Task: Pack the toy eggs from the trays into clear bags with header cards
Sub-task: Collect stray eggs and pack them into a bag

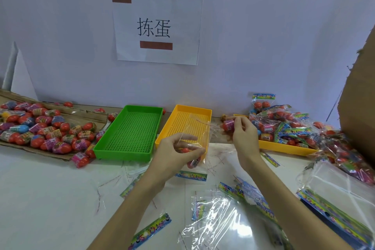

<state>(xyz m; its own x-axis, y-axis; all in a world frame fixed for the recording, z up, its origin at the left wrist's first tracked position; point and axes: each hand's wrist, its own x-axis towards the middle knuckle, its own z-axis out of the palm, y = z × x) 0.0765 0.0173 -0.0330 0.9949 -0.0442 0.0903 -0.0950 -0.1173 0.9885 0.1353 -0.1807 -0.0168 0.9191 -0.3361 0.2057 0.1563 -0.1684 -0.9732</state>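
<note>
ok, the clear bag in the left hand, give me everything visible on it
The clear bag is thin, glossy transparent film, crinkled, held upright over the near end of the yellow tray, whose mesh shows through it. Its mouth points up and right, open. At least one toy egg sits low inside, red with a pink printed band. The left hand pinches the bag at mid-height. The right hand holds another egg just right of the mouth, apparently not touching the film. No header card is visibly attached.
</note>
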